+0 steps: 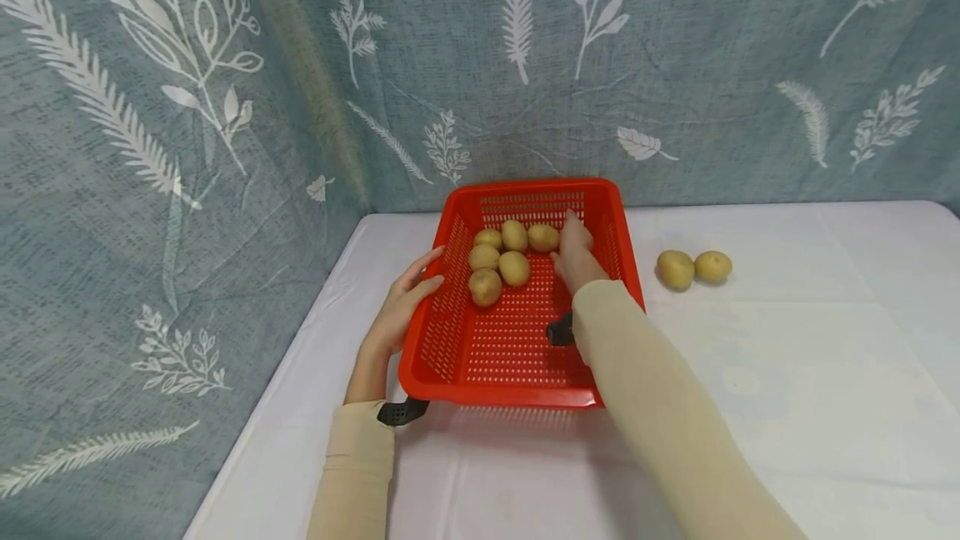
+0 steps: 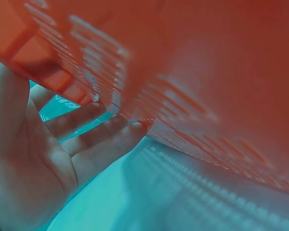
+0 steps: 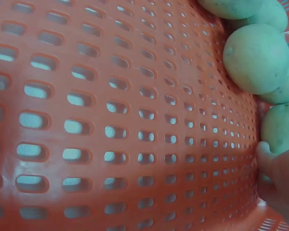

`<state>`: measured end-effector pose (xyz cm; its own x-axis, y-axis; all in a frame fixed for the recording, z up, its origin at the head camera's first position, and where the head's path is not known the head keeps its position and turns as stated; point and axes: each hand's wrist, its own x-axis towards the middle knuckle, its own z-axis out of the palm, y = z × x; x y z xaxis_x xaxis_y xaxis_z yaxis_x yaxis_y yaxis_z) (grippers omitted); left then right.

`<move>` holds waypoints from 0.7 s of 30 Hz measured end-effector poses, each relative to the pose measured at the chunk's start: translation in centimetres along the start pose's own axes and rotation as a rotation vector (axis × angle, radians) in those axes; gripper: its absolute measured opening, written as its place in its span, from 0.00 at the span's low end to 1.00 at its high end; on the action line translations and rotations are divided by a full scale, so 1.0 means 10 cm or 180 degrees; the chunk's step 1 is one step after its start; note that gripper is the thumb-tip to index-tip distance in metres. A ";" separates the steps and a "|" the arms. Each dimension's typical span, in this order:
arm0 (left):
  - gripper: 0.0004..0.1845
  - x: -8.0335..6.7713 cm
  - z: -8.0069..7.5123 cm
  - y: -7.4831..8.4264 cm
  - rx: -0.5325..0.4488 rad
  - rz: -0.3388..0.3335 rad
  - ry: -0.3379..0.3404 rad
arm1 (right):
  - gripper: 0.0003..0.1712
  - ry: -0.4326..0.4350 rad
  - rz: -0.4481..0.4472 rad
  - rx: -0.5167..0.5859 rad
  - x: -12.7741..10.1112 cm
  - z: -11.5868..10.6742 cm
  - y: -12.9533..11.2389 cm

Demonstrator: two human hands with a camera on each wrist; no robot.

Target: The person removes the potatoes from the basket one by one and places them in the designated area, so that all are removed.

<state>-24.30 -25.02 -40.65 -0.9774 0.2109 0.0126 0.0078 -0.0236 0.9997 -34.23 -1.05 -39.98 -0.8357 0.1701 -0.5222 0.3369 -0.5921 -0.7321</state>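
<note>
A red plastic basket point(image 1: 517, 397) with slotted walls stands on the table. Several potatoes point(image 1: 514, 268) lie grouped at its back left. My left hand point(image 1: 397, 311) holds the basket's left rim, thumb over the edge; in the left wrist view its other fingers point(image 2: 106, 149) lie against the outer wall. My right hand point(image 1: 576, 252) is down inside the basket's back right corner, beside the last potato of the back row point(image 1: 543, 237). In the right wrist view, a sliver of potato point(image 3: 266, 178) shows between its thumb and fingers; the rest is hidden.
Two more potatoes point(image 1: 693, 268) sit side by side on the white tablecloth point(image 1: 810, 373), right of the basket. A blue-grey curtain point(image 1: 480, 107) with white leaf prints hangs behind and along the left side of the table.
</note>
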 end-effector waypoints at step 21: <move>0.28 0.01 0.00 -0.01 0.0017 -0.0001 -0.0024 | 0.24 -0.0280 -0.0732 -0.1894 0.06 0.00 0.10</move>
<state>-24.39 -24.98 -40.74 -0.9758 0.2182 0.0126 0.0088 -0.0183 0.9998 -34.44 -1.50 -41.01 -0.9392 0.1604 -0.3035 0.3066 -0.0058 -0.9518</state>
